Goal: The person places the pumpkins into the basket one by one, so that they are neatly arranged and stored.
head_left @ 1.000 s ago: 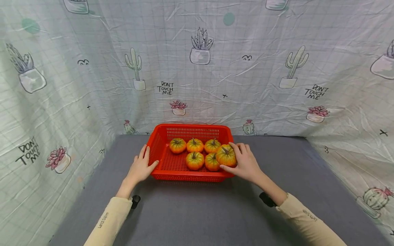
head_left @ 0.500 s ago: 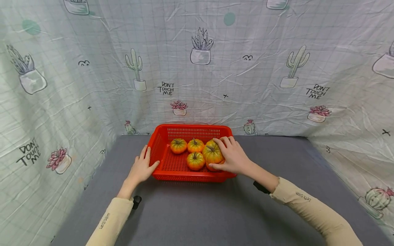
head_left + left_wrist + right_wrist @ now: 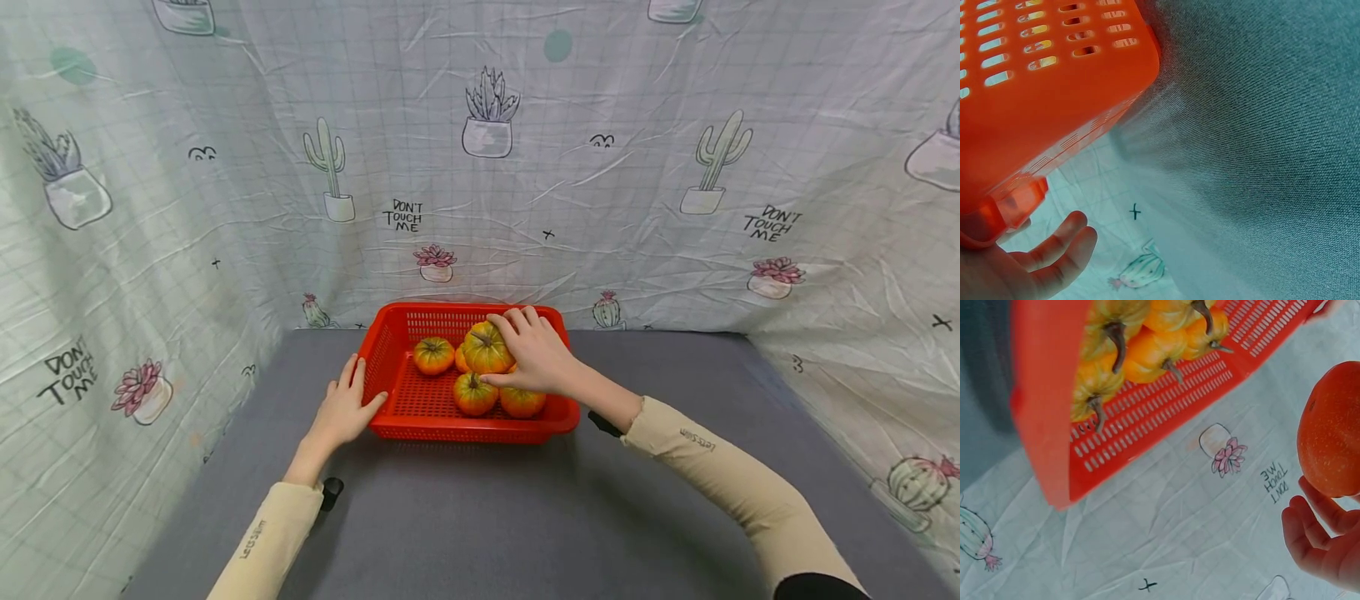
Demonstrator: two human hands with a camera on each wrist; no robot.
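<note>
A red plastic basket [image 3: 453, 429] with slotted walls holds several small orange-and-green pumpkins. My right hand [image 3: 536, 354] grips one pumpkin [image 3: 486, 348] above the others, thumb at its front and fingers round its far side. In the right wrist view the smooth orange underside of this held pumpkin [image 3: 1334, 431] shows beside my curled fingers. Below the hand sit two front pumpkins [image 3: 475, 395]; another pumpkin [image 3: 433, 356] lies to the back left. Pumpkins behind the held one are largely hidden. My left hand [image 3: 345, 410] holds the basket's left rim, thumb over it and fingers outside.
The basket stands on a grey cloth-covered table [image 3: 480, 517], near its back edge. A pale curtain [image 3: 600, 225] printed with cacti hangs behind and along both sides. Bare basket floor [image 3: 412, 400] shows at the left end.
My right hand has carried the pumpkin leftward and a little back, from the basket's right end to over its middle. The left hand stays in place on the rim.
</note>
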